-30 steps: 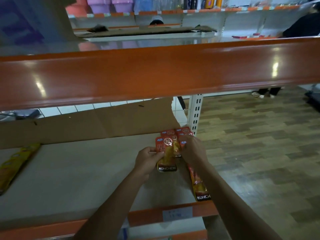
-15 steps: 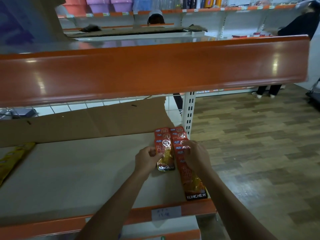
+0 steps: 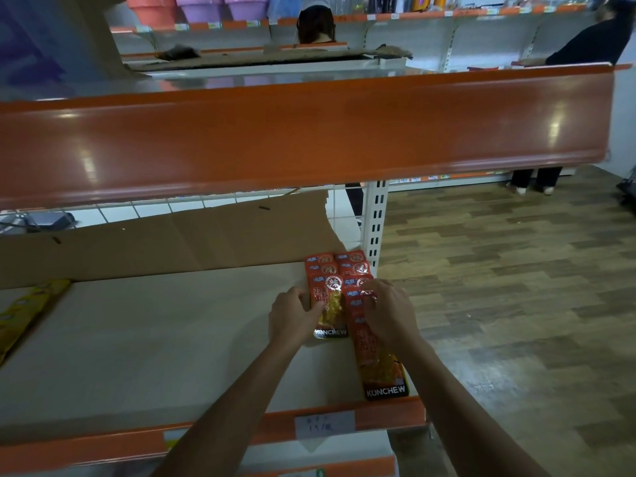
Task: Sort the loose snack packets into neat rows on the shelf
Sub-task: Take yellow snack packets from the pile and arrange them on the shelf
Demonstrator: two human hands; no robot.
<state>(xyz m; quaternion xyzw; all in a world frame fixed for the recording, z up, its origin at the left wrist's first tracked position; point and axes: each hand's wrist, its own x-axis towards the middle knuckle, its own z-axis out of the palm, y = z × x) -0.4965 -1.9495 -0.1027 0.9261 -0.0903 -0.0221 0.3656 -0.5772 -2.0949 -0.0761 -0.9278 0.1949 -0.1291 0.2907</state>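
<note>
**Figure. Head view of a shop shelf (image 3: 137, 339) during sorting.** Red snack packets (image 3: 354, 266), printed KONCHEW at their near ends, lie flat in two overlapping rows. They sit at the shelf's right end, just beside the white upright post (image 3: 377, 222).

- **Rows.** The left row (image 3: 329, 304) runs back to the cardboard sheet (image 3: 172, 242) standing along the rear of the shelf. The right row (image 3: 382, 370) touches it side by side and reaches farther forward, its nearest packet ending at the orange front rail (image 3: 389, 413).
- **Hands.** The left hand (image 3: 292, 318) has its fingers curled round the left edge of the left row's topmost packet, thumb on its face. The right hand (image 3: 390, 311) lies on the right row with bent fingers, the fingertips (image 3: 370, 294) clamped on the upper part of a packet.
- **Surroundings.** A paper price label (image 3: 324, 424) is fixed to the front rail. A yellow packet (image 3: 24, 311) lies well apart at the shelf's far left. The orange rail of the upper shelf (image 3: 309, 132) crosses the view above. Wood-patterned floor (image 3: 516, 287) lies to the right. A person in black (image 3: 592, 43) stands at background shelving, too far to make out in detail.
</note>
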